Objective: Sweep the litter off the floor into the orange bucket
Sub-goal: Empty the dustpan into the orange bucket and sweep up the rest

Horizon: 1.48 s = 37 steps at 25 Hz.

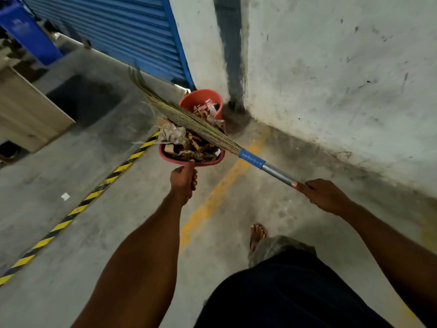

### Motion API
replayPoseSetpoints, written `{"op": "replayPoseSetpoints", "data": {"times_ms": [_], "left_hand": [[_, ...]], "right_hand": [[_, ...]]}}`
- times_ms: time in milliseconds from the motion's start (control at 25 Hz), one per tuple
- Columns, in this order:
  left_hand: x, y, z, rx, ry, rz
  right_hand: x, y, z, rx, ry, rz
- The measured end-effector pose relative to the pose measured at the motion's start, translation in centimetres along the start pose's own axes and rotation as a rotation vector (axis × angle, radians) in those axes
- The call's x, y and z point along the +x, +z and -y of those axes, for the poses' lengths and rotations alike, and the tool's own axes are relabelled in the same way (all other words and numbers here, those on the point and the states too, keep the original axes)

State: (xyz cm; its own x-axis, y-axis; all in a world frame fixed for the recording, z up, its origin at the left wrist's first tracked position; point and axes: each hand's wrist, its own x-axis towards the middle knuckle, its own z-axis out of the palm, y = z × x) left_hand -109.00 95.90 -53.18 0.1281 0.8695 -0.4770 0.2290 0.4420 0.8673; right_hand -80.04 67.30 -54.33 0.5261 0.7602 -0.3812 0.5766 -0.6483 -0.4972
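Observation:
My left hand [183, 179] grips the handle of a red dustpan [168, 156] held above the floor, heaped with dry leaves, plastic and paper litter [189, 145]. My right hand [325, 196] grips the metal handle of a grass broom [186, 118], whose bristles lie across the litter in the pan. The orange bucket [201, 98] stands on the floor just beyond the dustpan, in the corner by the wall, with wrappers and leaves inside it.
A stained white wall [343, 79] runs along the right, a blue roller shutter [113, 31] at the back. A yellow-black hazard stripe [71, 214] and a yellow line [212, 202] cross the concrete floor. A scrap of paper [65, 196] lies left; a blue bin [26, 29] and a beige cabinet [26, 114] stand far left.

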Motion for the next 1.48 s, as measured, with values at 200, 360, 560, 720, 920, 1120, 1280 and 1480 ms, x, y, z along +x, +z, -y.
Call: {"op": "replayPoseSetpoints", "data": {"times_ms": [200,360,560,720,920,1120,1280,1480], "left_hand": [[10.7,3.2,-5.9,-0.012,-0.056,-0.036],[19.0,4.8,-10.4,0.01,-0.075,-0.047],[32.7,7.1,-14.6,0.107,-0.104,-0.027],[45.9,10.2,-16.1,0.136,-0.149,0.044],[61.0,13.6,-15.9,0.297,-0.316,0.068],[73.5,18.5,-15.7,0.526,-0.495,0.168],[78.4,21.2,-16.5,0.62,-0.631,0.263],[78.7,21.6,-20.0,0.732,-0.632,0.295]], "right_hand": [[13.0,-3.9,3.8,-0.041,-0.013,0.017],[21.7,-5.8,7.6,-0.044,-0.013,0.023],[32.8,-5.2,12.3,-0.076,0.035,0.01],[42.9,-2.8,15.5,-0.111,0.141,-0.01],[53.8,0.7,19.4,-0.246,0.272,-0.014],[60.7,4.1,20.8,-0.308,0.37,-0.078],[61.8,3.8,21.3,-0.341,0.431,-0.112],[60.3,1.2,22.7,-0.352,0.451,-0.186]]}}
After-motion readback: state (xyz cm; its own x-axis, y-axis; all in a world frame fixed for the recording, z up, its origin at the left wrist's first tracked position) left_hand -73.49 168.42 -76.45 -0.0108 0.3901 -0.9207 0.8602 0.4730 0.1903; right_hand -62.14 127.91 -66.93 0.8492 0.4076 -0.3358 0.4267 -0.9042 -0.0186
